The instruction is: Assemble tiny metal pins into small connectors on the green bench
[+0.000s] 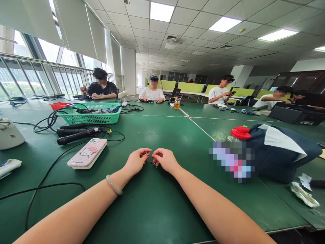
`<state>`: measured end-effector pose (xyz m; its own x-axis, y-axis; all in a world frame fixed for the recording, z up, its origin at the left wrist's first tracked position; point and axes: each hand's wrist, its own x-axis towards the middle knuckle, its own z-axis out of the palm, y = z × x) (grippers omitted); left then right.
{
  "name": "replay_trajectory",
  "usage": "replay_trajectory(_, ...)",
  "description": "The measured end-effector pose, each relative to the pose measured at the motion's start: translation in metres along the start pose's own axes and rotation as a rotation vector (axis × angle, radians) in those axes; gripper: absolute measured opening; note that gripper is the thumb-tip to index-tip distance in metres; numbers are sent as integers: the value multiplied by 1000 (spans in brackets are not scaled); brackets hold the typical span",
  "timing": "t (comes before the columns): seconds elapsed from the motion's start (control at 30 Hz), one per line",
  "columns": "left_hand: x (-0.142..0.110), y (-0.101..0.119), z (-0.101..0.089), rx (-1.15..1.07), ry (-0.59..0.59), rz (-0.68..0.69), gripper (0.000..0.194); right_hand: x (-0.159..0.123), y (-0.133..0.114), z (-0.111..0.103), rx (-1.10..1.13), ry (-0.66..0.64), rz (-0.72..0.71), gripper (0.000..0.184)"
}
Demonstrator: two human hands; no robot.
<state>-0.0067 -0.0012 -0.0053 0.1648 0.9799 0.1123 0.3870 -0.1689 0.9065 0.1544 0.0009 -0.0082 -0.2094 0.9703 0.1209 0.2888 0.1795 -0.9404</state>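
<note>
Both my hands rest on the green table [157, 210] in front of me, fingertips nearly meeting. My left hand [137, 160], with a pale bangle on its wrist, has its fingers curled into a pinch around a tiny dark part that I cannot make out. My right hand [165, 159] is likewise curled and pinches at a small item [151, 159] between the two hands. A few tiny dark bits lie on the table just under the fingertips.
A pink phone case [87, 153] lies left of my hands, with black tools [78, 133], cables and a green basket [91, 114] behind. A red-capped bottle [237, 135] and a dark bag [281, 152] sit right. Several people sit at the far side.
</note>
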Motion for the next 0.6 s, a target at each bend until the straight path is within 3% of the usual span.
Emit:
replay_trajectory(0.3, -3, 5, -1, 29, -53, 88, 39, 4, 3, 0, 140, 40, -54, 11)
replay_trajectory(0.6, -4, 6, -1, -22, -125, 125, 38, 3, 3, 2, 104, 54, -82, 14)
